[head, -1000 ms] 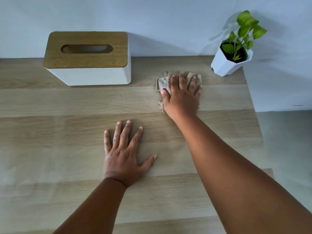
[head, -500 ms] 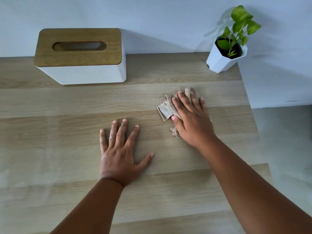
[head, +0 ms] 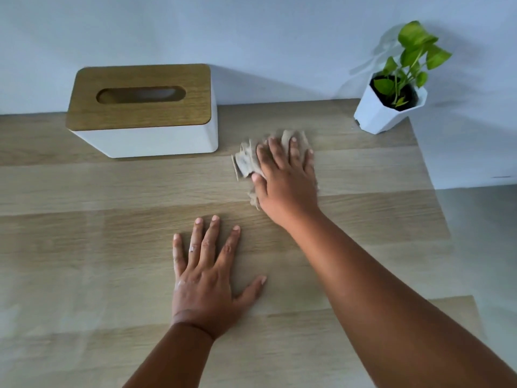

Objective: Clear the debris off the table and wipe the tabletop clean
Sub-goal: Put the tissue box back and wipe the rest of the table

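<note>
- My right hand (head: 288, 180) presses a crumpled beige paper wipe (head: 244, 162) flat, fingers straight and slightly spread, near the back of the light wood-grain tabletop (head: 84, 247).
- My left hand (head: 207, 281) rests flat, fingers splayed.
- The wipe looks light, soft and easily torn; I'd keep my palm on its middle.
- I can read no writing anywhere.

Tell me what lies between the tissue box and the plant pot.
In the head view, the right hand presses a cloth on the table between the tissue box and plant pot.
</note>
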`<state>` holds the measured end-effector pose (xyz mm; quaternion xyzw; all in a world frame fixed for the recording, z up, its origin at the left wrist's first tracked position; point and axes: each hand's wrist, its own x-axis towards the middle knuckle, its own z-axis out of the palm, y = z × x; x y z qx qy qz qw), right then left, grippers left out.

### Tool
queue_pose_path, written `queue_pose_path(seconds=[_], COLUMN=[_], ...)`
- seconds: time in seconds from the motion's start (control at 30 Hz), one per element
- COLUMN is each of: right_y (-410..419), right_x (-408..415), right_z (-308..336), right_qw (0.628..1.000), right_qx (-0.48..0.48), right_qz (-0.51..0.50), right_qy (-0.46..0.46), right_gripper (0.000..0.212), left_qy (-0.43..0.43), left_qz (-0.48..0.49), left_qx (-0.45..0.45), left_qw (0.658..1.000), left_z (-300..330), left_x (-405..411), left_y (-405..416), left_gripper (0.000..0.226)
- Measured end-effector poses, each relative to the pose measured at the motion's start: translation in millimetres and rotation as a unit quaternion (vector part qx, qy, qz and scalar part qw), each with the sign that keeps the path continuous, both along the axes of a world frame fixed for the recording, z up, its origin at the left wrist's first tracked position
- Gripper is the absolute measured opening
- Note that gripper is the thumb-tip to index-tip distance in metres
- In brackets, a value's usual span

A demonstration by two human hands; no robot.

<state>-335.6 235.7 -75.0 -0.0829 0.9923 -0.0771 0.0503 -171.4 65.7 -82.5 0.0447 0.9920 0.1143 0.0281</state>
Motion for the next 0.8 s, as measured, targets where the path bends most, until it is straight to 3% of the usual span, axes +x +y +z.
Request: queue_pose_path(seconds=[0.1,0.23,0.4,0.53,0.7,0.8], right_y=[35.2,58.1,11.5,-25.5,-13.6,18.0], right_x=[31.0,12.1,-44.9,-42.0,20.3,47.8], right_z=[-0.5,1.3,2.4,3.5,1.8,0.4], right_qw=[1.000,0.998,0.986,0.997,0.997,0.996], right_qx=[0.005,0.019,0.012,0.007,0.013,0.029], right_qz=[0.022,-0.052,-0.165,-0.076,0.078,0.087], right_qy=[0.001,-0.017,-0.029,-0.012,-0.004,-0.006], right_gripper=[0.065,0.067,0.067,0.065,0.065,0.065], left_qy=[0.004,0.008,-0.006,-0.006,-0.001,0.005], left_qz=[-0.002,-0.003,-0.005,-0.003,-0.006,-0.007], left_qx=[0.001,0.002,-0.012,-0.012,-0.013,-0.008], left_qw=[1.000,1.000,1.000,1.000,1.000,1.000], left_z=[0.2,-1.2,-0.8,-2.1,-3.8,-3.9], left_x=[0.5,0.6,-0.1,-0.3,-0.6,-0.6], left_y=[-0.8,-1.1,-0.5,-0.1,-1.3,-1.2], left_gripper=[0.097,0.097,0.099,0.099,0.098,0.098])
